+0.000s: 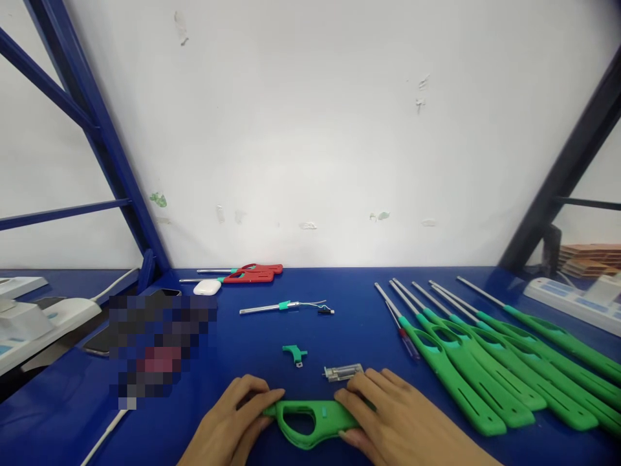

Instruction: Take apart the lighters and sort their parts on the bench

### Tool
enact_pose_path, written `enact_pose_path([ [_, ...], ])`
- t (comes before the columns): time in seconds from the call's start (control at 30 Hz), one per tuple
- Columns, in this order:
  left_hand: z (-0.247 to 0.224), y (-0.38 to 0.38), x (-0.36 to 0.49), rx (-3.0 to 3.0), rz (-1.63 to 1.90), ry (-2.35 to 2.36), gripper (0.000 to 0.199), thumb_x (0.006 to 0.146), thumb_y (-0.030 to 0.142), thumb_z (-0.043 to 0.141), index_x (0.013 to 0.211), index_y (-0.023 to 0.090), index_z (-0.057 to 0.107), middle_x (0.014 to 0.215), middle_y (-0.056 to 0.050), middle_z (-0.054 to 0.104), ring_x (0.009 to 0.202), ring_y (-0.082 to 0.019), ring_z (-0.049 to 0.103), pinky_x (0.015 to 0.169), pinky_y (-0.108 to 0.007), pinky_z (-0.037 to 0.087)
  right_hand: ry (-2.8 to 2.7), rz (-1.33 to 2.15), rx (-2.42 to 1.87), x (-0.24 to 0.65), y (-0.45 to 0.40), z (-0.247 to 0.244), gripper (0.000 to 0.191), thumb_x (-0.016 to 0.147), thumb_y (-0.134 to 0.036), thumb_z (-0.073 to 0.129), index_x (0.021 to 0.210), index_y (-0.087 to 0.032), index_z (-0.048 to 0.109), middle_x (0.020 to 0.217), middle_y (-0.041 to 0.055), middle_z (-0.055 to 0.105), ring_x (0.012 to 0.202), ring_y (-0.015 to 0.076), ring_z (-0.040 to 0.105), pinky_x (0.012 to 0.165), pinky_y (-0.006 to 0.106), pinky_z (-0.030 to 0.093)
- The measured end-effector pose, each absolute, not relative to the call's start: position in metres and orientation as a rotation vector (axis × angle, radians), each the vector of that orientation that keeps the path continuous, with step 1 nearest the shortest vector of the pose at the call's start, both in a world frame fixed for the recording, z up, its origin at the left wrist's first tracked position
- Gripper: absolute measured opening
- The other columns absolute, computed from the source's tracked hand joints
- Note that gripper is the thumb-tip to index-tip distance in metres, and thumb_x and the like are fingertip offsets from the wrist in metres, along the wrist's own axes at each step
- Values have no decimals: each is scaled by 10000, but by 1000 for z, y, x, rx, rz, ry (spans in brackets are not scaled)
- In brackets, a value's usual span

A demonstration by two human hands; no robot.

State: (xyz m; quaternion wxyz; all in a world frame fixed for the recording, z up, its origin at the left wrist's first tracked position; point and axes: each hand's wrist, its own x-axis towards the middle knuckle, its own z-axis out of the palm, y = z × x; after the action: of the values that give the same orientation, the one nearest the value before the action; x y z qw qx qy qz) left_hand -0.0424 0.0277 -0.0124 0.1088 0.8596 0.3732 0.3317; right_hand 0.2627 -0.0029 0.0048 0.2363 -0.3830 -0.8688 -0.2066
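Note:
A green lighter casing [317,417] with a looped trigger guard lies level between my hands at the front of the table. My left hand [237,417] pinches its narrow front end between thumb and fingers. At the other end, my right hand [388,411] grips the handle and covers its tail. Just beyond lies a small teal trigger [294,354]. A clear fuel tank [343,372] rests by my right fingertips. Farther back is a metal lighter tube [266,308] with a teal collar, a thin wire and a small black part [326,311].
Several green long-necked lighters [466,362] and a screwdriver [410,343] lie at right. Red lighters [250,276] and a white earbud case [207,287] sit at the back left. Power strips [577,304] and a phone [99,340] flank the blue table [359,291], with blue posts [92,129] beyond.

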Motion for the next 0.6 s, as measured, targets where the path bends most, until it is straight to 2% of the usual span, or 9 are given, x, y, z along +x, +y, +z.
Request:
enact_pose_path([
  [0.13, -10, 28, -42, 2485, 959, 1114, 409, 1034, 173, 629, 1331, 434, 733, 1155, 38, 784, 997, -140, 807, 879, -145, 617, -2365, -589, -1023, 264, -2, 3, 368, 1110, -572, 540, 1162, -226, 655, 1059, 7, 788, 903, 211, 768, 781, 364, 558],
  [0.37, -9, 25, -39, 2496, 1085, 1068, 431, 1033, 209, 630, 1373, 459, 714, 1116, 50, 795, 931, -122, 823, 826, -103, 603, -2416, -568, -1016, 264, -2, 9, 449, 891, -527, 866, 1114, -213, 636, 997, -6, 759, 857, 212, 769, 742, 348, 588],
  [0.5, -8, 23, -38, 2455, 1103, 1145, 570, 1041, 237, 634, 1540, 503, 555, 1162, 67, 784, 968, -116, 818, 880, -119, 601, -2493, -624, -1037, 269, 1, 17, 445, 902, -484, 858, 1147, -184, 639, 1001, 27, 747, 844, 229, 757, 711, 356, 600],
  [0.6, -6, 21, -38, 2413, 1098, 1312, 635, 1054, 298, 642, 1621, 501, 439, 1257, 48, 758, 886, -108, 809, 855, -139, 622, -2567, -614, -1134, 289, 23, 36, 325, 962, -402, 802, 1141, -166, 668, 974, 50, 726, 826, 234, 744, 718, 364, 613],
])
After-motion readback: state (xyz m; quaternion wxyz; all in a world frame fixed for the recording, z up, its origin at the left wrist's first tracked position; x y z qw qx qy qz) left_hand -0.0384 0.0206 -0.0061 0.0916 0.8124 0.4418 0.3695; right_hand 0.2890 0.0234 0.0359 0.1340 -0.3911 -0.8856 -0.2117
